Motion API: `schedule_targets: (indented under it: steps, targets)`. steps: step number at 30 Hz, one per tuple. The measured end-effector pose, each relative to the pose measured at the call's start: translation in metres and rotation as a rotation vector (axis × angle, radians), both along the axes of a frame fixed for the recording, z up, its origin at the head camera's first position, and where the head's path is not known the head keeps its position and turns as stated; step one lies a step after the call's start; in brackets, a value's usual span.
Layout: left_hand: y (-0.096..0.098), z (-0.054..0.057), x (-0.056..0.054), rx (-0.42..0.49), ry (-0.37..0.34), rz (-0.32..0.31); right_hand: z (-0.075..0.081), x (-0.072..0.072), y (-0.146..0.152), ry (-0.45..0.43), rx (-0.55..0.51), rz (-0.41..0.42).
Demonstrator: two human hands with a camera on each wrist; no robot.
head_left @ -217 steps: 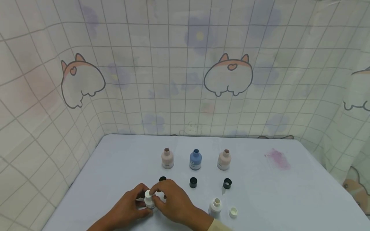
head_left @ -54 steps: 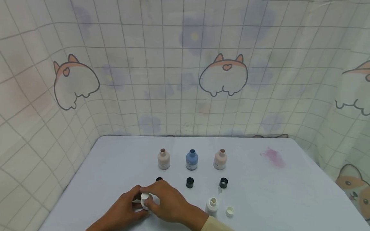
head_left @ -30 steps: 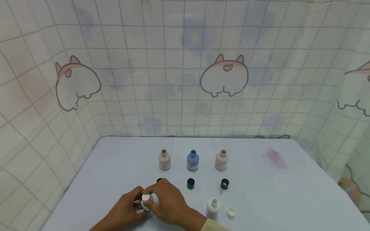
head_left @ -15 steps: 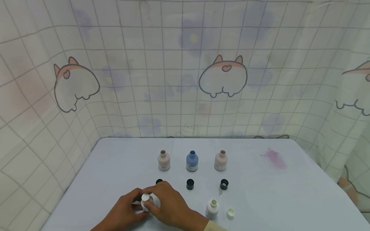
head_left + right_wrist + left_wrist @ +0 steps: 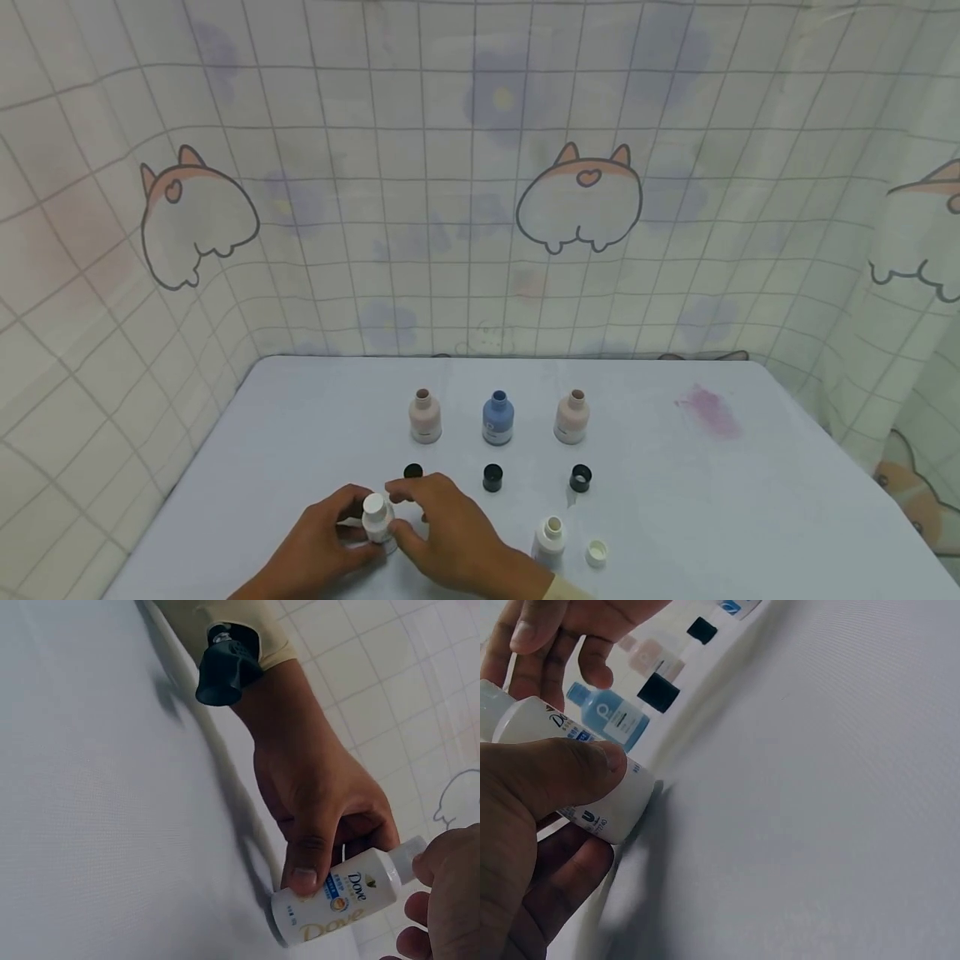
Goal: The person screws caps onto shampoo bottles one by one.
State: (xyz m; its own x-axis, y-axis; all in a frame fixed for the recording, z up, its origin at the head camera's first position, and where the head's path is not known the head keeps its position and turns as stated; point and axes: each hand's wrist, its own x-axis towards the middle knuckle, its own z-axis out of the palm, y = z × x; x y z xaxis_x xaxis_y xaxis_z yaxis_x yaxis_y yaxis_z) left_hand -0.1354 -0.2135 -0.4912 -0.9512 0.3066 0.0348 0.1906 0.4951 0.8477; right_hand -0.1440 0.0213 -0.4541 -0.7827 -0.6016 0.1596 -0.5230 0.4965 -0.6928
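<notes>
My left hand [image 5: 318, 533] grips a small white Dove bottle [image 5: 379, 528] by its body, thumb on one side and fingers on the other. The bottle stands at the front left of the table, its white cap [image 5: 374, 505] on top. Beside it is my right hand [image 5: 453, 533], index finger and thumb spread and loosely bent, with a small gap from the cap in the head view. In the right wrist view the right thumb overlaps the edge of the cap [image 5: 407, 860]. The bottle's Dove print [image 5: 337, 924] faces that camera.
Pale pink bottles [image 5: 425, 419] [image 5: 572, 419] flank a blue bottle [image 5: 498, 421] at the back, all uncapped. Black caps [image 5: 492, 477] [image 5: 581, 477] [image 5: 413, 471] lie before them. An uncapped white bottle [image 5: 550, 542] and a white cap [image 5: 597, 552] are front right. A pink stain [image 5: 708, 408] marks the table.
Half a second ago my right fingers were around the white cap; now they have come off it and shifted slightly right. My left hand keeps its grip on the bottle.
</notes>
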Motion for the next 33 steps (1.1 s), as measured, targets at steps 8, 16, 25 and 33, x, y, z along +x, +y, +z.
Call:
schedule_targets:
  steps: [8, 16, 25, 33]
  targets:
    - [-0.004, 0.001, -0.001, -0.004, 0.058, 0.035, 0.0, 0.002, 0.006, -0.038, 0.01, -0.002]
    - [-0.005, 0.002, -0.003, -0.021, 0.093, 0.072, 0.0, 0.001, 0.013, -0.107, 0.007, -0.009]
    - [-0.006, 0.007, -0.008, 0.003, 0.047, 0.132, 0.0, 0.004, 0.018, -0.136, -0.007, -0.002]
    - [-0.01, 0.01, -0.012, -0.001, 0.043, 0.186, 0.005, 0.007, 0.02, -0.175, -0.005, 0.0]
